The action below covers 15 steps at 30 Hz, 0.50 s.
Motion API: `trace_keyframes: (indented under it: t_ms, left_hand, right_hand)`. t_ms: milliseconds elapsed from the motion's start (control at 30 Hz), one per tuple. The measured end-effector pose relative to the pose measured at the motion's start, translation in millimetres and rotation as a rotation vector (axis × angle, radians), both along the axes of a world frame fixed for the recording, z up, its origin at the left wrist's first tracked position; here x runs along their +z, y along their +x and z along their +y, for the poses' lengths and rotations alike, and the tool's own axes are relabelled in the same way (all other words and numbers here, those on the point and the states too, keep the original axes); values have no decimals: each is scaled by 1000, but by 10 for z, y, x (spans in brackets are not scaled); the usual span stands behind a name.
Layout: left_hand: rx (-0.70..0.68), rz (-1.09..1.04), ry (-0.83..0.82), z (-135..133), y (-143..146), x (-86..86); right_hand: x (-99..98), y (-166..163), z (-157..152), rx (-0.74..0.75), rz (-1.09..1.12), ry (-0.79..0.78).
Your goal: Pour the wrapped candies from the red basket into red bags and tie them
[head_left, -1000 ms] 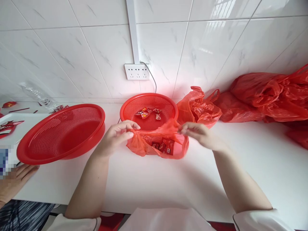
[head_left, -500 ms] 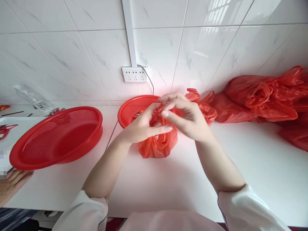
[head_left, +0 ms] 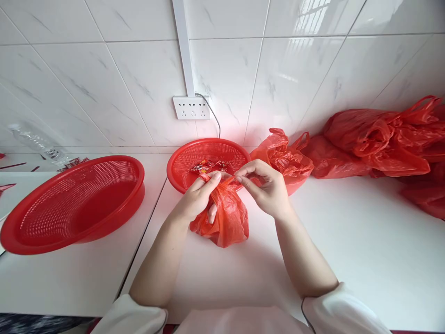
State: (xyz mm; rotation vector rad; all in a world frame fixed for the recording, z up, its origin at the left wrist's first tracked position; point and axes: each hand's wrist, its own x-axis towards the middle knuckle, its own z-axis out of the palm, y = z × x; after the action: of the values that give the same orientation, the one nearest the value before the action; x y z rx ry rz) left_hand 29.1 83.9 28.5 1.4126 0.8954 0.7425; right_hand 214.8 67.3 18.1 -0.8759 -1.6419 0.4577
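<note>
A small red plastic bag [head_left: 229, 215] is in front of me, its body low over the white table. My left hand [head_left: 196, 197] is closed on the bag's gathered top, thumb uppermost, with a fingertip showing through near a handle loop. My right hand [head_left: 266, 185] pinches a corner of the bag's top between thumb and fingertips. The contents of the bag are hidden. Just behind it stands a round red plastic basket [head_left: 181, 160] with several small red wrapped packets [head_left: 208, 166] inside.
A larger red basket [head_left: 86, 204] sits on the left. Another red bag [head_left: 288, 160] stands behind my right hand, and filled red bags [head_left: 378, 139] are piled along the wall at right. A clear plastic bottle [head_left: 38, 144] lies at back left. A power socket [head_left: 191, 107] is on the wall.
My hands have drawn apart, stretching the bag's top between them, and the bag has come slightly nearer. The packets in the basket now show. Another person's hand at far left has left the view.
</note>
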Motion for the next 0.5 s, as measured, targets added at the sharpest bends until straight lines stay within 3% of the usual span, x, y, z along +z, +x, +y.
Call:
trace_keyframes:
  t_ms: [100, 200, 300, 400, 500]
  left_hand:
    - [-20, -44, -14, 77, -51, -38]
    - [-62, -55, 37, 114, -92, -24]
    - [-191, 47, 226, 45, -122, 22]
    - [-232, 289, 624, -83, -131, 44]
    - [-58, 521, 1141, -150, -100, -5]
  right_hand:
    - [49, 58, -71, 86, 1, 25]
    - [121, 123, -181, 408, -189, -33]
    - [135, 148, -235, 649, -378, -94]
    - [86, 124, -171, 523, -233, -89]
    - [17, 70, -44, 285, -35, -118]
